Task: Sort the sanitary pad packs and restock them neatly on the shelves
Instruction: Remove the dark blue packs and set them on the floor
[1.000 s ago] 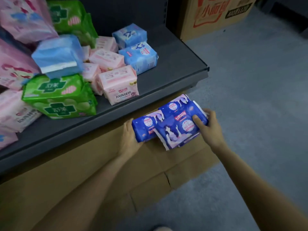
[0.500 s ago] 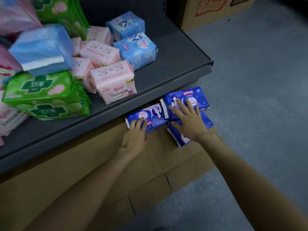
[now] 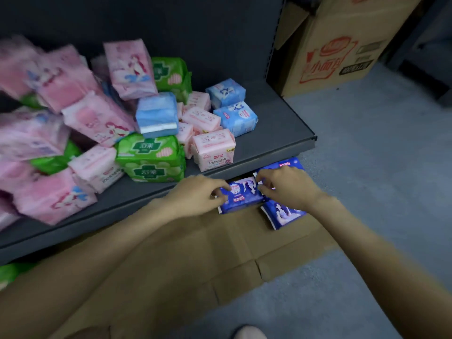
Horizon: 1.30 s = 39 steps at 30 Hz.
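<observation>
Both hands have curled since earlier: left hand [image 3: 195, 195] and right hand [image 3: 288, 187] fingers now pinch the dark-blue plastic pad pack [image 3: 242, 195] below the grey metal shelf [image 3: 269, 145] at centre frame.

Dark grey shelf [image 3: 274, 133] (low, metal-edged) under jumbled pink, green and light-blue packs [image 3: 151, 155].

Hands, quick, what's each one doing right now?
Left hand: fingers pinching the dark blue pack at its left end.
Right hand: fingers curled on the same pack's right end.
</observation>
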Each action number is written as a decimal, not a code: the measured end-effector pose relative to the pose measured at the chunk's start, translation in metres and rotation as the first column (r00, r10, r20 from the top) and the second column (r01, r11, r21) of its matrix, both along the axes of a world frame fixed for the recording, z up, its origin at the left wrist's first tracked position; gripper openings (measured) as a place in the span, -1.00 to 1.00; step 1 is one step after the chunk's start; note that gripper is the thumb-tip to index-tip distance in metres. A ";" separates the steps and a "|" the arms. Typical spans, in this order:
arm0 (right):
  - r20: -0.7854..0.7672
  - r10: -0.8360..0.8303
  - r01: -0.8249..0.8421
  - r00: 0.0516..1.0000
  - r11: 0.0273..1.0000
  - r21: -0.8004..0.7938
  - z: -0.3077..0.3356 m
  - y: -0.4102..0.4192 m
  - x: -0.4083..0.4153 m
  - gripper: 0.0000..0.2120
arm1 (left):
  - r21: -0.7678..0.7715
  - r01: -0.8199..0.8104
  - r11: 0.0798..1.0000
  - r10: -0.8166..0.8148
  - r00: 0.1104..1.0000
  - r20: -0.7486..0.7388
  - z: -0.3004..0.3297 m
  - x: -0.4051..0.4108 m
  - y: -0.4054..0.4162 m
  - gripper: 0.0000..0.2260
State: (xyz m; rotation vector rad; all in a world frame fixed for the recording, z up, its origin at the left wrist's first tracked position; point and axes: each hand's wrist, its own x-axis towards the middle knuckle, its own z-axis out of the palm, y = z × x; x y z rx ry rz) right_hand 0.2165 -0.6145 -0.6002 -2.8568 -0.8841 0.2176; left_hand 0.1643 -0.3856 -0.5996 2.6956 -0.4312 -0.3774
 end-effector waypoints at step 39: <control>0.758 0.275 -0.435 0.592 0.900 0.014 0.596 0.543 0.030 -0.25 | 0.086 -0.708 0.701 0.331 0.430 0.840 0.546 -0.059 0.514 -0.39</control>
